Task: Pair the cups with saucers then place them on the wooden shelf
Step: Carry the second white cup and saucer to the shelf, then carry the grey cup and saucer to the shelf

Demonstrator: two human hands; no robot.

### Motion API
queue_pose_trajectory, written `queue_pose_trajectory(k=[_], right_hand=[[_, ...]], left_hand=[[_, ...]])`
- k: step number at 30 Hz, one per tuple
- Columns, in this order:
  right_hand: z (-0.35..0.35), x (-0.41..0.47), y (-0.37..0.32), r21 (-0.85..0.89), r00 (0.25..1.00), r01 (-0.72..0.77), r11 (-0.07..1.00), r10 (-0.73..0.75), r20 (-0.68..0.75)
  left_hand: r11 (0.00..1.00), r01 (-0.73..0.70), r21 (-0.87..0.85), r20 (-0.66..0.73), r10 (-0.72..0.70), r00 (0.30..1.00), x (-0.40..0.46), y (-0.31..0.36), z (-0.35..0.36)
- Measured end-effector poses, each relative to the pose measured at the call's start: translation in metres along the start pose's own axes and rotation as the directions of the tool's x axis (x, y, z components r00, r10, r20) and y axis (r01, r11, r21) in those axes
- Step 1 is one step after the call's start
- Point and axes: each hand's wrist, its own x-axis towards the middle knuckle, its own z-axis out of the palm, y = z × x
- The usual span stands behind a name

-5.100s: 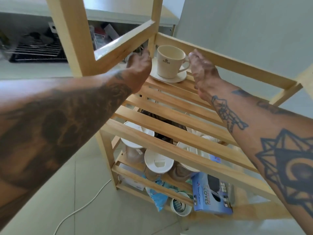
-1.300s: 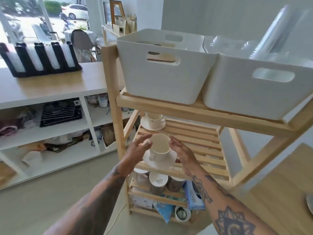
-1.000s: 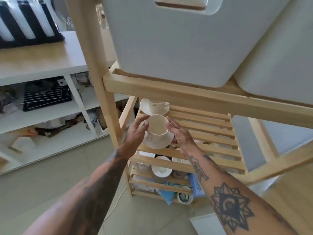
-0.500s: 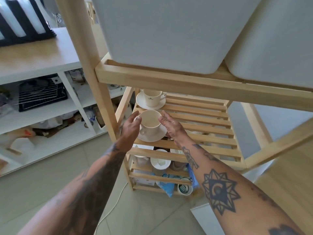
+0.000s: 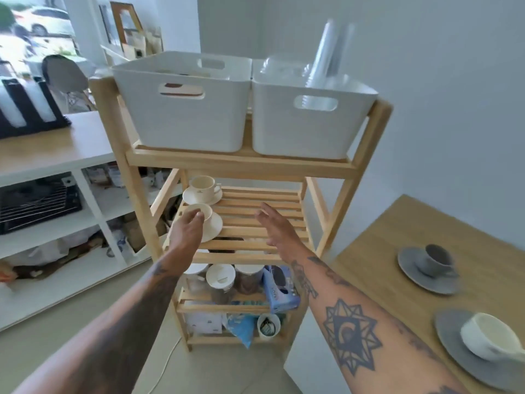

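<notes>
Since half a second ago our right hand (image 5: 274, 224) has left the cup (image 5: 206, 211), fingers spread; our left hand (image 5: 186, 230) touches its rim, pinching or not we cannot tell; cup and saucer (image 5: 215, 227) sit on the middle shelf (image 5: 255, 232), before the first pair (image 5: 202, 185); we should release gently, saucer flat across slats.

- On the middle tier of the pale wooden slatted shelf unit (image 5: 255, 223), a cream ceramic cup (image 5: 202, 184) stands on a cream round saucer (image 5: 196, 198) at the back-left corner.
- At six o'clock of it stands a second cream cup (image 5: 205, 212) on a second cream saucer (image 5: 215, 228). The left hand (image 5: 186, 231) has its fingertips on the near rim; the grip is unclear.
- The right hand (image 5: 274, 226) hovers at three o'clock of that cup, fingers spread, apart from it.
- Two white plastic bins (image 5: 184, 118) fill the top tier.
</notes>
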Motion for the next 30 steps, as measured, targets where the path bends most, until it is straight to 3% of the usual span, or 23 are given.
queue_pose_trajectory(k=[4,8,12,15,23,27,30], right_hand=[[-0.079,-0.076,-0.006,0.033,0.996,0.001,0.999,0.002,-0.093],[-0.172,-0.144,0.002,0.040,0.965,0.006,0.999,0.005,-0.263],[-0.264,-0.196,0.012,0.018,0.862,-0.043,0.999,0.046,-0.504],[-0.317,-0.218,0.021,0.075,0.806,-0.098,0.992,0.123,-0.579],[-0.398,-0.178,0.082,0.152,0.745,-0.235,0.960,0.279,-0.607],[-0.421,-0.142,0.120,0.197,0.755,-0.331,0.923,0.384,-0.532],[-0.428,-0.115,0.139,0.221,0.767,-0.365,0.905,0.426,-0.479]], left_hand=[[0.999,-0.024,0.035,0.052,0.022,0.998,-0.068,0.033,0.055],[0.998,-0.063,0.030,0.244,0.054,0.968,-0.130,0.062,0.131],[0.995,-0.096,0.033,0.440,0.071,0.895,-0.176,0.080,0.214],[0.993,-0.107,0.050,0.528,0.064,0.847,-0.197,0.084,0.268],[0.978,-0.098,0.185,0.620,-0.039,0.783,-0.157,0.053,0.394],[0.955,-0.169,0.243,0.678,-0.043,0.734,-0.121,0.032,0.444],[0.953,-0.145,0.267,0.726,-0.100,0.680,-0.105,0.024,0.470]])
